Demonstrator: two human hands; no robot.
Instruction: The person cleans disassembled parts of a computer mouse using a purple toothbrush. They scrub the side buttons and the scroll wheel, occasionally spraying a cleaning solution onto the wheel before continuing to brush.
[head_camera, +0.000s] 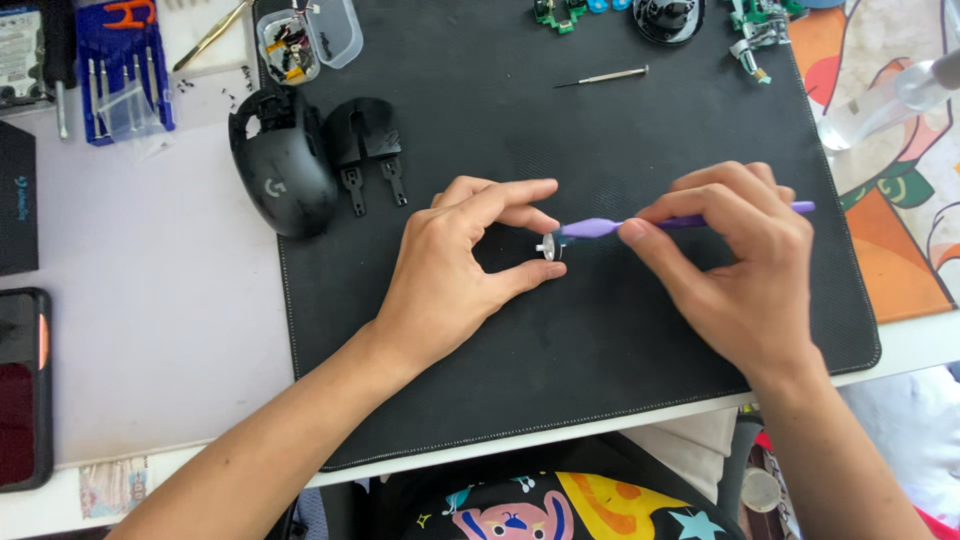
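Here, left hand (450, 265) pinches small wheel (549, 247); right hand (745, 250), at 3 o'clock, clamps purple tool (600, 228). Best: steady wheel, light tip pressure on mat (600, 380).

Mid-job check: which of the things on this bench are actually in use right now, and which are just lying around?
In use:
left hand pinching a small silver wheel part
right hand holding a purple tool against that part
black mat under both

Lying about:
black mouse shell
black button cover
small screwdriver
clear parts box
blue tool set
green circuit boards
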